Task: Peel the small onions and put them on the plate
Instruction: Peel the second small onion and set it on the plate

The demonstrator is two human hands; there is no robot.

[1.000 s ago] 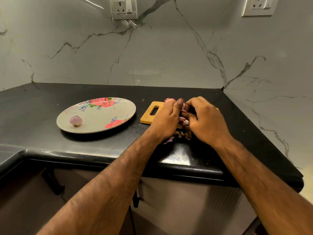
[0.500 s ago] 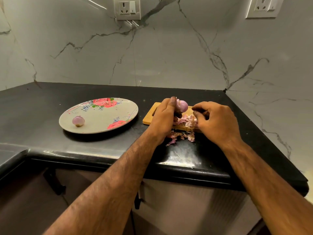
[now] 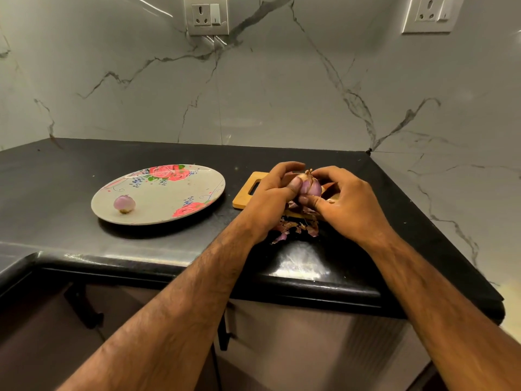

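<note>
Two onions: one on plate (image 3: 158, 194), one (image 3: 310, 187) in both hands' (image 3: 270, 198) (image 3: 349, 204) grip.

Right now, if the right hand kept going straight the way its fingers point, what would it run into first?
The right hand points left, so it would press into the small onion it already touches, then the left hand. Depth is unclear.

Two hands peel a small onion over a cutting board

The left hand (image 3: 270, 198) and right hand (image 3: 346, 204) pinch the onion (image 3: 310, 187) above the wooden board (image 3: 248, 190); loose skins (image 3: 296, 227) lie below, and one peeled onion (image 3: 124, 204) sits on the floral plate (image 3: 169, 198).
</note>
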